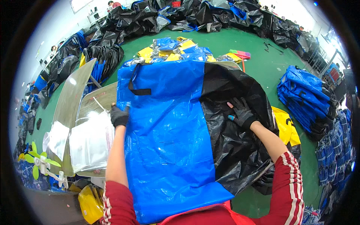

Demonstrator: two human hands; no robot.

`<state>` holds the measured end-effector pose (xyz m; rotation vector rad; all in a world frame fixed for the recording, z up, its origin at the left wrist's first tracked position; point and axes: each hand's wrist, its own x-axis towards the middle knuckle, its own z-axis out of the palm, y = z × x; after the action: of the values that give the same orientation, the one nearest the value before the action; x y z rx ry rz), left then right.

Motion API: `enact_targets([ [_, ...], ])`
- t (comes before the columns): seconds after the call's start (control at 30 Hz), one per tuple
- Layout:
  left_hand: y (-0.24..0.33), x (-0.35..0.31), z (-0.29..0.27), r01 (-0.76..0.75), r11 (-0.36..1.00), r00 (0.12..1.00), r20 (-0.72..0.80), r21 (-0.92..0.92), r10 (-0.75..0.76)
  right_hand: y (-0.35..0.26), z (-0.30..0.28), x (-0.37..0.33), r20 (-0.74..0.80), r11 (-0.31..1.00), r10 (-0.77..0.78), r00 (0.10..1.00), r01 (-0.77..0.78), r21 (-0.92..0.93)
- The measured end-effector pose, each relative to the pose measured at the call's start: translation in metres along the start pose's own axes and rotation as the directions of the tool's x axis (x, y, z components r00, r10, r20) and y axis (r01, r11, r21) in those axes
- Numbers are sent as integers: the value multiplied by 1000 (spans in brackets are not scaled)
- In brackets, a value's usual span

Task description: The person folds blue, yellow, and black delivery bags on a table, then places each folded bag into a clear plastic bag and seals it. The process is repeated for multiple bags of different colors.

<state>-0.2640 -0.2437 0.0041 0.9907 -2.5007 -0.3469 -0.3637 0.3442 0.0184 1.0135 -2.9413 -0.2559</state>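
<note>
A large blue-and-black tarpaulin bag (168,138) lies spread in front of me, blue on the left and crinkled black on the right. A black strap (140,91) rests on its upper left part. My left hand (120,115), in a dark glove, is at the bag's left edge with its fingers curled around that edge. Over on the black part, my right hand (242,112) lies flat with fingers apart; its glove leaves the thumb and one fingertip bare. To the left of the bag, a stack of clear plastic sleeves (92,140) sits on the table (101,99).
Wrapped blue and yellow packets (168,48) are heaped beyond the bag. Folded blue bags (303,95) are piled at the right, with a yellow piece (287,125) nearer. A small green fan (41,161) stands at the lower left. Black sheeting (202,17) lines the far green floor (255,41).
</note>
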Motion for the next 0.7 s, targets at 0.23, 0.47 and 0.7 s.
enact_targets([
  [0.23, -29, 70, 29, 292, 749, 843, 531, -595, 93, 14, -5, -10, -42, 968, 61, 997, -49, 246],
  [0.47, -36, 69, -20, -79, 996, 992, 98, -48, 83, -15, -8, -36, -94, 891, 198, 976, -139, 431],
  [0.7, 133, -72, 2, -793, 599, 607, -60, -112, 792, -12, -140, 81, -643, 990, -60, 764, 129, 61],
])
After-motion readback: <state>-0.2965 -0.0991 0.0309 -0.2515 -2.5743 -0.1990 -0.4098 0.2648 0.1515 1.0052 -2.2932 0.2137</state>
